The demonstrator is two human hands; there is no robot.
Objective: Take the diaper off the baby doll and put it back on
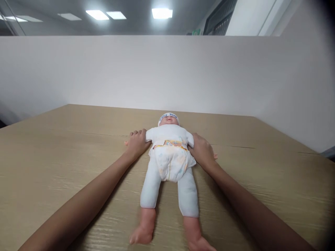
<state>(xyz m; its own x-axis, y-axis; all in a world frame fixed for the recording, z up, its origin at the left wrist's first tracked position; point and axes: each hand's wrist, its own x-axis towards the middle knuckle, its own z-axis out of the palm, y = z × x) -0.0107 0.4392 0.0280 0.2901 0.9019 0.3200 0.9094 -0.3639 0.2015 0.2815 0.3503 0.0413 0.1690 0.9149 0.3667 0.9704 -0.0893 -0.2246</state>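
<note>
The head view looks forward and down across the nearby table (78, 150).

1. Looks to me like an office or similar workroom.
2. A wide wood-toned worktop (65, 167) fills the near side.
3. Behind its far edge, a plain pale partition (157, 73) stops short of the ceiling (138, 26).
4. Bright flat panel lights (162, 13) shine overhead.

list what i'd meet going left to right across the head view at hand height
Tip of one doll arm, left hand, diaper, right hand, tip of the other doll arm.
</note>
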